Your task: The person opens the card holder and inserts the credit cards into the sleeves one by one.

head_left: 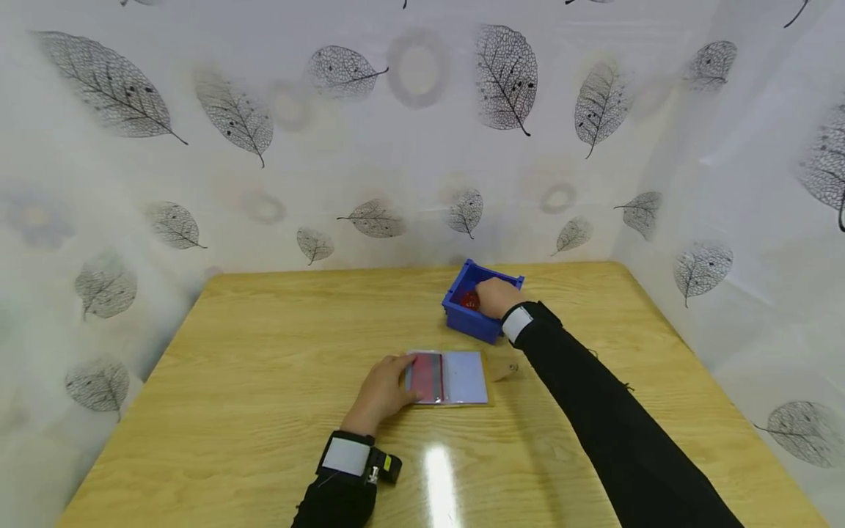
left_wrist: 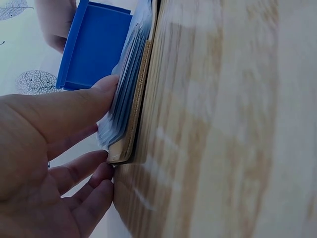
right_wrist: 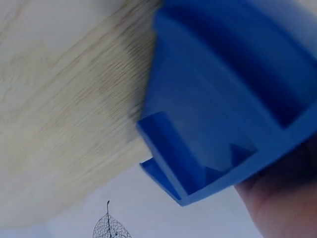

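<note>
An opened card holder (head_left: 465,378) with clear plastic sleeves and a tan cover lies on the table. My left hand (head_left: 384,389) grips its left edge. In the left wrist view, the thumb (left_wrist: 106,84) presses on the stacked sleeves (left_wrist: 126,89) while fingers touch the cover's edge. A blue plastic bin (head_left: 472,321) stands behind the holder, to the right. My right hand (head_left: 498,297) reaches down into this bin, beside something red (head_left: 470,300). The bin wall hides its fingertips, and the right wrist view shows mostly the bin's outside (right_wrist: 198,99).
The holder's strap with a metal snap (head_left: 513,367) sticks out to the right on the wooden table (head_left: 277,345). A pale curtain (head_left: 422,169) with leaf prints hangs behind the table and along its sides.
</note>
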`<state>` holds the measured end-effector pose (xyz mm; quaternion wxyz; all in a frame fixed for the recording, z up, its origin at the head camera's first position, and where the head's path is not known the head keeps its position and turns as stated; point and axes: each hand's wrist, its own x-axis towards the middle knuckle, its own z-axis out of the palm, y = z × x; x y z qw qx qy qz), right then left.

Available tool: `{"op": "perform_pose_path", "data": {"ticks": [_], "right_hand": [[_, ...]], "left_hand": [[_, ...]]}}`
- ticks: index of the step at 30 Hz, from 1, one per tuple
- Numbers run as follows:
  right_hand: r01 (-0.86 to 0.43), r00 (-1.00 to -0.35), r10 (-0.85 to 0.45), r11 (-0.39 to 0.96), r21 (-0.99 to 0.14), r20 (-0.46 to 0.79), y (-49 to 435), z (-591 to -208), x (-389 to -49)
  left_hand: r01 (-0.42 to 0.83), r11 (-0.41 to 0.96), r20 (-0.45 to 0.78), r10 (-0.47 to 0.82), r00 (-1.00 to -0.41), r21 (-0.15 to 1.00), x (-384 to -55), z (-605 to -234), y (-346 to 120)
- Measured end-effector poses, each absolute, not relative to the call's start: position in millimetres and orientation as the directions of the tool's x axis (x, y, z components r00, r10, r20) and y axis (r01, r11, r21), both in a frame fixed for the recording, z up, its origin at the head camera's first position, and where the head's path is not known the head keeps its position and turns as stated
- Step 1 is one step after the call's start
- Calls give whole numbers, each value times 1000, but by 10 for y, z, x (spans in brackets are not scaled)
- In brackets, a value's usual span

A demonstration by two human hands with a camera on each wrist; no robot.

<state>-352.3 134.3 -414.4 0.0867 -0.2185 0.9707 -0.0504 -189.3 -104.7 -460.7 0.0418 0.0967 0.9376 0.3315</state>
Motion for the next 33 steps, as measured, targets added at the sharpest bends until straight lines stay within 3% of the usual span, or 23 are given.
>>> {"op": "perform_pose_path", "data": {"ticks": [13, 33], "right_hand": [[-435, -892, -430, 900, 8, -138, 1370, -4322, -3593], [-392, -903, -380, 920, 25, -201, 1305, -4174, -3444]], "left_hand": [[133, 751, -33, 202, -979, 647, -1881, -4595, -1038], [151, 760, -15, 207, -978, 633, -1895, -4621, -1040]]}}
